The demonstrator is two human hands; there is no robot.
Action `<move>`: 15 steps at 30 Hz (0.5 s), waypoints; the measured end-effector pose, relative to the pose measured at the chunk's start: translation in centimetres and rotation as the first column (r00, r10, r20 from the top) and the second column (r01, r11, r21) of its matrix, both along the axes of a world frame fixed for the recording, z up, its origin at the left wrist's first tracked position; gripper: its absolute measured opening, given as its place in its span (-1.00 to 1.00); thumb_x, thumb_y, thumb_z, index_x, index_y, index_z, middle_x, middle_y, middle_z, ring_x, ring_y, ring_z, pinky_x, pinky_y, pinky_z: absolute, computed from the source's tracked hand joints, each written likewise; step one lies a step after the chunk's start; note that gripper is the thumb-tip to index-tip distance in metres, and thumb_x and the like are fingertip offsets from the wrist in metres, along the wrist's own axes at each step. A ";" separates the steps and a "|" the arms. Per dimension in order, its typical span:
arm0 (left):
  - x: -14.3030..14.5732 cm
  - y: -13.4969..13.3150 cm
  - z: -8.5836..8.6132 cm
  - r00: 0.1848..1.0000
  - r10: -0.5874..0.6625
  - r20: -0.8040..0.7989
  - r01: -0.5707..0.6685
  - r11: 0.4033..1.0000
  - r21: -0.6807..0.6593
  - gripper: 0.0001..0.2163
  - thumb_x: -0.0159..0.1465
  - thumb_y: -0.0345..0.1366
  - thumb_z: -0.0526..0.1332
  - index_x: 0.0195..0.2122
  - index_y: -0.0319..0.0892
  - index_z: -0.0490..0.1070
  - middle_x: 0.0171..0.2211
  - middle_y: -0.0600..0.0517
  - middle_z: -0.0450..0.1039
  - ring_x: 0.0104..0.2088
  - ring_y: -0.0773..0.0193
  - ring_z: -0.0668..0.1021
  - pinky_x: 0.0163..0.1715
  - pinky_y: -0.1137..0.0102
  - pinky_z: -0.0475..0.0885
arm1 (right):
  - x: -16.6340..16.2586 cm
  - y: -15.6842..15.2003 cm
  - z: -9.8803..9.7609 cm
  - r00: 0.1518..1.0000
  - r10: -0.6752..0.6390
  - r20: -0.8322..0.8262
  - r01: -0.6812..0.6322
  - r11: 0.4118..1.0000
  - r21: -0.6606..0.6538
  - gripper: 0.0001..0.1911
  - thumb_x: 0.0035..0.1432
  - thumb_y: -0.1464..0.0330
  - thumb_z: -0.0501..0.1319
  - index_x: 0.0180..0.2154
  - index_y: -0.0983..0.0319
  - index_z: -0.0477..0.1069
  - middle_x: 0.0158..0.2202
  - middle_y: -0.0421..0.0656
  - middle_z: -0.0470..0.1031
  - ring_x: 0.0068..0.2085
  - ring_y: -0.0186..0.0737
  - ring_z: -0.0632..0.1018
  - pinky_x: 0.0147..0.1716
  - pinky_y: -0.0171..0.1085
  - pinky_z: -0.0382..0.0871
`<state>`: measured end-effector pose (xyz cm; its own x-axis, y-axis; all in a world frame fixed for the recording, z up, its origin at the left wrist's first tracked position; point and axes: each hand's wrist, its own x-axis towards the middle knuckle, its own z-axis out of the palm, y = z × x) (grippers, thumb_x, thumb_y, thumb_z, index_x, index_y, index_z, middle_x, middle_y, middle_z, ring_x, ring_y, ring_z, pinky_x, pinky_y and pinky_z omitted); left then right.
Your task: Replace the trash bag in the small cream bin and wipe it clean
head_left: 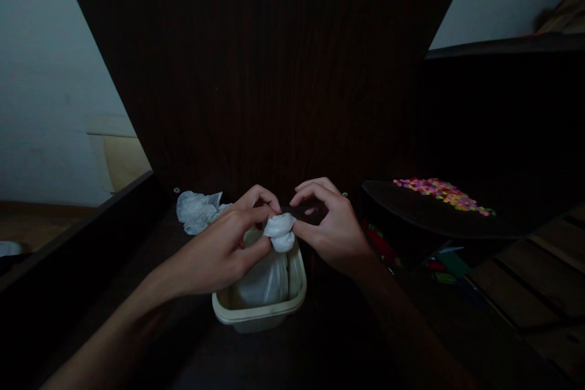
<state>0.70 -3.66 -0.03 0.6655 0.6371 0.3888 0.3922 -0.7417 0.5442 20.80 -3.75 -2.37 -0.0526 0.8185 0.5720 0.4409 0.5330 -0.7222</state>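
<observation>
A white plastic bag (262,283) sits inside a cream plastic tub (260,314), its top twisted into a rounded knot above the rim. My left hand (223,244) grips this knot between thumb and fingers from the left. On the other side, my right hand (336,228) has its thumb against the knot, with the index finger curled over close by. Its other fingers are bent and lifted off the bag. Part of the tub's left side is hidden behind my left hand.
Another crumpled white plastic bag (196,210) lies behind my left forearm. At right, a pile of small colourful pieces (445,194) rests on a dark curved shelf (411,219). A dark wooden panel (274,73) rises behind, and a raised dark edge (82,225) runs along the left.
</observation>
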 end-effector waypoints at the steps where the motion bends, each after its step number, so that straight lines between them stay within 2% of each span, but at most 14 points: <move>1: -0.1 0.0 0.0 1.000 -0.027 -0.007 0.027 0.999 -0.017 -0.87 0.37 -0.37 0.12 -0.20 -0.14 0.47 0.01 -0.03 0.35 -0.01 0.19 0.48 -0.04 0.36 0.46 | 0.0 0.0 0.0 1.000 0.005 -0.005 -0.005 1.000 0.000 -0.80 -0.13 0.52 0.31 -0.36 0.20 0.49 -0.15 -0.12 0.46 -0.11 -0.16 0.52 -0.27 -0.24 0.41; 5: -0.3 0.1 -0.2 0.990 -0.143 -0.011 0.141 0.986 -0.094 -0.85 0.37 -0.41 0.11 -0.19 -0.14 0.48 0.09 -0.06 0.36 0.10 0.17 0.46 0.12 0.30 0.42 | -0.2 -0.1 -0.1 0.999 0.028 -0.030 -0.028 1.000 -0.007 -0.84 -0.11 0.50 0.36 -0.39 0.21 0.51 -0.15 -0.10 0.46 -0.14 -0.17 0.54 -0.29 -0.25 0.41; 8: -0.4 0.2 -0.5 0.987 -0.159 -0.003 0.157 0.982 -0.105 -0.83 0.38 -0.40 0.11 -0.14 -0.12 0.49 0.12 -0.06 0.36 0.13 0.17 0.45 0.17 0.28 0.39 | -0.4 -0.1 -0.1 0.998 0.000 -0.062 0.000 1.000 0.001 -0.82 -0.11 0.47 0.39 -0.37 0.21 0.52 -0.12 -0.09 0.46 -0.16 -0.18 0.54 -0.32 -0.26 0.42; 11: -0.2 0.1 -0.5 0.999 -0.049 0.022 0.050 0.997 -0.061 -0.84 0.38 -0.35 0.14 -0.16 -0.11 0.53 0.04 -0.06 0.39 0.07 0.17 0.47 0.11 0.29 0.41 | -0.4 -0.1 -0.1 0.995 -0.079 -0.056 0.082 0.995 0.060 -0.85 -0.08 0.44 0.39 -0.38 0.21 0.51 -0.20 -0.12 0.46 -0.25 -0.23 0.51 -0.38 -0.29 0.38; 15: 0.1 0.0 -0.3 0.993 0.097 0.071 -0.091 0.993 -0.081 -0.86 0.35 -0.33 0.18 -0.27 -0.13 0.54 -0.17 -0.01 0.46 -0.14 0.21 0.53 -0.15 0.36 0.45 | -0.2 -0.1 -0.1 0.991 -0.135 0.002 0.134 0.989 0.069 -0.91 -0.04 0.46 0.35 -0.43 0.22 0.47 -0.39 -0.22 0.39 -0.43 -0.35 0.38 -0.48 -0.33 0.25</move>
<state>0.83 -3.67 -0.31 0.5725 0.7254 0.3820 0.4143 -0.6581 0.6287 20.64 -3.82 -2.48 0.0516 0.7771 0.6273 0.5163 0.5169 -0.6829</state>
